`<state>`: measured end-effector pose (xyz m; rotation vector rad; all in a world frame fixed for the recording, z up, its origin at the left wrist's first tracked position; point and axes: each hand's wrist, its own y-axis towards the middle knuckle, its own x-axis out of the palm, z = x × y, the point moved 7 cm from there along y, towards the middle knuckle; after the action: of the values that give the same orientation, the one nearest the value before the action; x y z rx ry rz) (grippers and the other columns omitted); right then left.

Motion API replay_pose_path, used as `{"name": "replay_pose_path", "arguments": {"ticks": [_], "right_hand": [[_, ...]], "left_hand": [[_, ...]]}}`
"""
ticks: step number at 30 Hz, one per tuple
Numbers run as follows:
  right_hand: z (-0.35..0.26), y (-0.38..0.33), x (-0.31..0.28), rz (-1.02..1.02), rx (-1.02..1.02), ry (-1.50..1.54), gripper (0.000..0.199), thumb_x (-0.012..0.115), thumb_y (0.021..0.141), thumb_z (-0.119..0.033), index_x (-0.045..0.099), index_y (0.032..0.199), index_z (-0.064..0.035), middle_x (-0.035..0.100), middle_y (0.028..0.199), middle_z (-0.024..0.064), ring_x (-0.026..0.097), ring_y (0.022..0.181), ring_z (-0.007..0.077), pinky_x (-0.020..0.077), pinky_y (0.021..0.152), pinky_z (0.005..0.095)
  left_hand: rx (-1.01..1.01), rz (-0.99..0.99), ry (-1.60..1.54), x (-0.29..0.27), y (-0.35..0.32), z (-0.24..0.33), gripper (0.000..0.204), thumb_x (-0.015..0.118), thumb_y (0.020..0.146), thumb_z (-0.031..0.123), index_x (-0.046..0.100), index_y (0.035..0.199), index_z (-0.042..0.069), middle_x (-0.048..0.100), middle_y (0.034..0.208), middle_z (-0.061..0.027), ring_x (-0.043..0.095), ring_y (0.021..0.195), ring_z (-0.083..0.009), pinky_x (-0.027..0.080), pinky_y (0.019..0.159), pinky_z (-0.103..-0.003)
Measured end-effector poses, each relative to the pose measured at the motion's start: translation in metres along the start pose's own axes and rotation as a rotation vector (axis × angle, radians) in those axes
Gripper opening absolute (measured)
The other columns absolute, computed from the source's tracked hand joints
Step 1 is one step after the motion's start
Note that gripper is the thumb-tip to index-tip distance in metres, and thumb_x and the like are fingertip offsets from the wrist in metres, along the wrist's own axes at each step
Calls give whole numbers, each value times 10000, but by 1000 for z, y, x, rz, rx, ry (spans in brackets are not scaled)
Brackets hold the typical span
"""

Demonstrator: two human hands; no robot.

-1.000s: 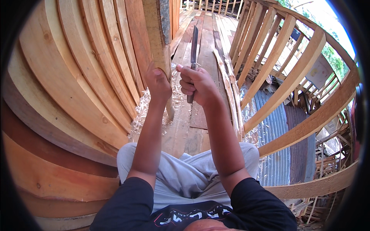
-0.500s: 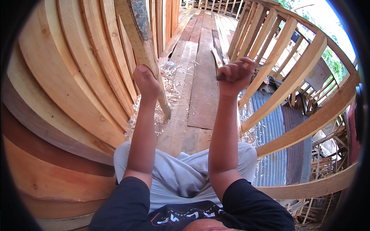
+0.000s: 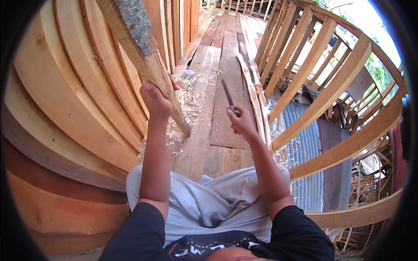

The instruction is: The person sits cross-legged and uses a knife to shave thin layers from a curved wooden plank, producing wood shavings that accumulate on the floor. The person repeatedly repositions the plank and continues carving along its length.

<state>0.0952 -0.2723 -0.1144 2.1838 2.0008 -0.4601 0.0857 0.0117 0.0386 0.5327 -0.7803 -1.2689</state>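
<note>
My left hand [image 3: 157, 100] is wrapped round a wooden pole [image 3: 154, 71] that slants from the upper left down to the floorboards. Grey bark covers the pole's upper part, while its lower part is pale, peeled wood. In my right hand [image 3: 242, 120] is a dark, narrow blade [image 3: 227, 92] that looks like a knife; it points up and away from me. The fingers close round its lower end, so the handle is mostly hidden. Blade and pole are apart, with floorboards showing between them.
Curly wood shavings [image 3: 191, 100] lie on the plank floor [image 3: 224, 117] around the pole's foot. Long peeled sticks [image 3: 250, 87] lie beside the slatted railing [image 3: 322, 91] on the right. Upright boards [image 3: 65, 82] line the left. Corrugated metal sheets [image 3: 305, 161] show below the railing.
My right hand has come down and nearer, and the blade now shows clearly pointing away. The pole's upper part has leaned left, with my left hand slightly lower and further left on it.
</note>
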Motion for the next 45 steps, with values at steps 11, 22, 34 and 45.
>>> {"name": "replay_pose_path", "arguments": {"ticks": [11,22,34,45], "right_hand": [[45,29,30,-27,-245,-99,312,616,930,-261,654,1105,-6,686,916,177,656,868,288,503,779,396],[37,27,68,-228,-155,-49,325,660,890,-274,656,1065,0,689,906,160,667,811,241,510,725,371],[60,36,82,-278,-43,40,307,614,933,-243,643,1070,30,673,916,193,666,760,236,520,654,380],[82,45,81,-197,25,-93,308,592,932,-245,627,1082,22,664,887,175,660,825,275,497,752,399]], "left_hand": [[-140,-48,-190,19,-9,19,908,190,857,828,475,1143,15,538,875,-101,571,683,-223,494,588,-361],[-215,122,-213,23,-11,30,889,206,851,818,491,1054,1,539,738,-148,533,643,-245,491,617,-371],[-67,-121,-451,19,-5,19,940,193,817,863,482,1050,-1,572,759,-182,563,634,-263,505,645,-383],[-158,-132,-468,17,-9,-9,909,218,810,865,503,1043,35,560,751,-168,549,652,-257,479,664,-403]]}}
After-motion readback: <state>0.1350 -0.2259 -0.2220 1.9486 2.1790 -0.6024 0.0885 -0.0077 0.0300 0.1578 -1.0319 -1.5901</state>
